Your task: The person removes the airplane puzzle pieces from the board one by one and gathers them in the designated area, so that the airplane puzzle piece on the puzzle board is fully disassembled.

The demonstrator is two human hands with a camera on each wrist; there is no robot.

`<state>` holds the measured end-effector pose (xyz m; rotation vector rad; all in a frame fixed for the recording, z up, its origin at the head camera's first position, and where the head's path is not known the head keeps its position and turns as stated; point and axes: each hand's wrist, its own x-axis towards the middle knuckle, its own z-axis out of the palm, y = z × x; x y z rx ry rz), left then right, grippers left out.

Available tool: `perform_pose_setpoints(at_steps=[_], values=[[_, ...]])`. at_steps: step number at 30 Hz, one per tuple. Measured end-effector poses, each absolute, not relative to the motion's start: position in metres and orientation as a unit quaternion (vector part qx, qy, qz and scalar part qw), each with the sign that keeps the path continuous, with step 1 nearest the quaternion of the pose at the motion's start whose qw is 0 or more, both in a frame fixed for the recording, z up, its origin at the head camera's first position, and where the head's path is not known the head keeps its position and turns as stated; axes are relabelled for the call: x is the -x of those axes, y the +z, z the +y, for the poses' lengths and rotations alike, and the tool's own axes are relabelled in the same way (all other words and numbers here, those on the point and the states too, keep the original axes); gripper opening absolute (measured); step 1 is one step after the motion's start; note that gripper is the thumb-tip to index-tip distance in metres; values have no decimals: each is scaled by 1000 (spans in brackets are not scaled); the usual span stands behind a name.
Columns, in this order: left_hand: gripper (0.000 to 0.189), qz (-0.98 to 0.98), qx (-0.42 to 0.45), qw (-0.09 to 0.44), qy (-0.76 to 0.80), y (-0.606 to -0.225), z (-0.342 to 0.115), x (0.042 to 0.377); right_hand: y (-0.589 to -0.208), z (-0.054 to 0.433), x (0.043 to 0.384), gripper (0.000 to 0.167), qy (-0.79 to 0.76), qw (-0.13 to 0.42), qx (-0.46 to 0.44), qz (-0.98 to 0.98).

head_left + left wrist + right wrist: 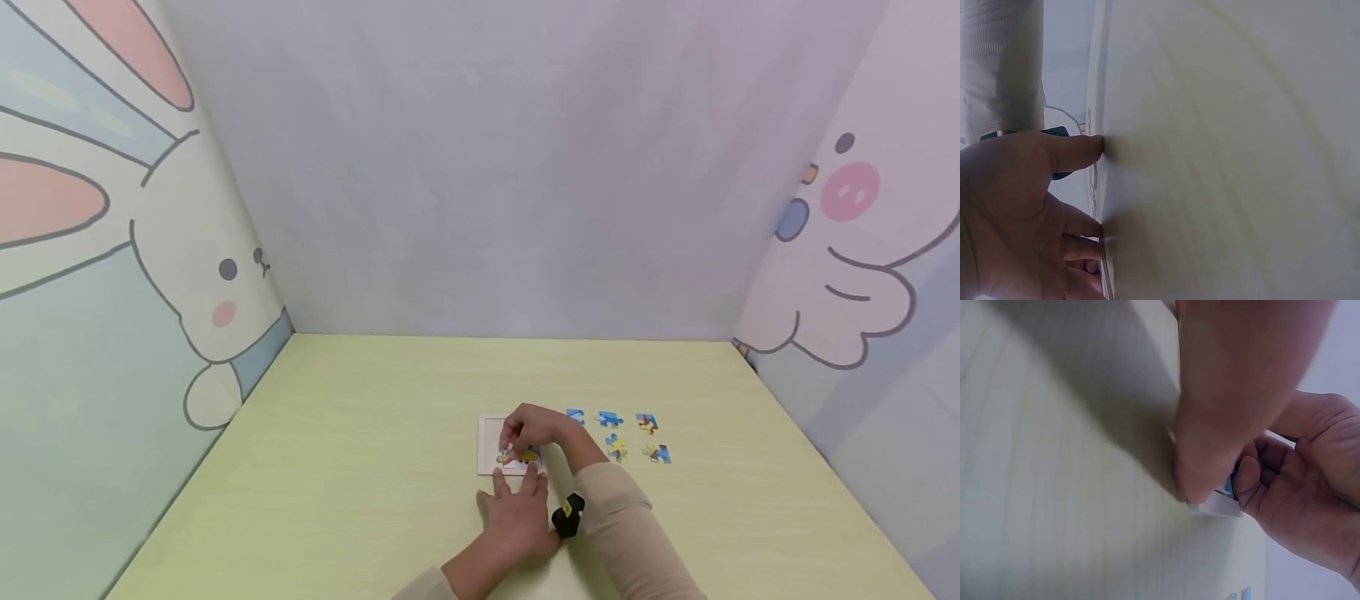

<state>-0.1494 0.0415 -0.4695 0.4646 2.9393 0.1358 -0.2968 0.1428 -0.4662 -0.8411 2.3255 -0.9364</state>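
My left hand (517, 521) lies with spread fingers at the near edge of a small white puzzle tray (482, 442), fingertips on its rim. The left wrist view shows that hand (1016, 206) side-on, thumb and fingertips down at table level. Over the tray my right hand (528, 425) reaches in with curled fingers and pinches a jigsaw piece at the tray's left part, mostly hidden by the fingertips. Yellow and blue jigsaw pieces (531, 454) lie inside the tray. In the right wrist view, the right hand (1310, 481) is curled behind a left finger.
To the right of the tray, several loose jigsaw pieces lie on the pale wooden table (337, 467), among them a blue piece (609, 419) and a red-and-yellow piece (647, 423). A black wrist device (568, 515) sits by the right sleeve. Printed cloth walls enclose the table.
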Motion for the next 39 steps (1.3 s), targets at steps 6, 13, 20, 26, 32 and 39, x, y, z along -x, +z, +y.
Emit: perform_pose_setpoints(at_steps=[6, 13, 20, 26, 32, 39], values=[[81, 983, -155, 81, 49, -466, 40, 149, -467, 144, 298, 16, -356, 257, 315, 842], [83, 983, -157, 89, 47, -464, 40, 148, -468, 148, 295, 15, -360, 258, 329, 834], [83, 982, -158, 91, 46, -464, 39, 148, -468, 150, 297, 15, -359, 251, 326, 837], [83, 981, -162, 92, 51, -464, 38, 147, -468, 150, 297, 15, -354, 257, 332, 836], [83, 981, -163, 91, 48, -463, 38, 148, -469, 152, 299, 17, -366, 265, 336, 827], [82, 981, -161, 97, 38, -459, 41, 149, -470, 153, 301, 17, -376, 269, 343, 818]])
